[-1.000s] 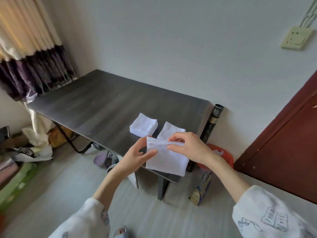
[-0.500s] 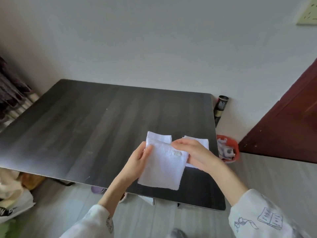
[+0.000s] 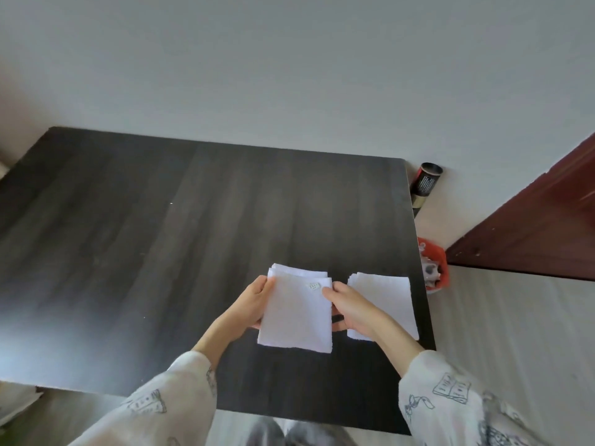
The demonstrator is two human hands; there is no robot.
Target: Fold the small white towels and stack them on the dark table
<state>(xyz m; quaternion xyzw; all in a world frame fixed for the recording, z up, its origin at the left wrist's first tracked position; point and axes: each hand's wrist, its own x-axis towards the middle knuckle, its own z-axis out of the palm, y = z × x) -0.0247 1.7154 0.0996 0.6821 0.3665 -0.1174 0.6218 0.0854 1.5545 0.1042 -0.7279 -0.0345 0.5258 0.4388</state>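
A small white towel (image 3: 296, 313) with a little label near its top edge is held flat over the dark table (image 3: 161, 252). My left hand (image 3: 254, 300) grips its left edge and my right hand (image 3: 351, 305) pinches its right edge. Behind the held towel, the top of a folded white stack (image 3: 297, 271) shows on the table. A second pile of white towels (image 3: 384, 300) lies to the right, near the table's right edge, partly covered by my right wrist.
A dark cylinder (image 3: 425, 185) stands on the floor against the white wall beyond the table's right corner. A red basket (image 3: 434, 268) with odds and ends sits beside the table's right edge. A dark red door (image 3: 531, 226) fills the right side.
I have stepped closer, so the view now looks straight down on the table. The towel has come forward over the left stack, with both hands now at its side edges.
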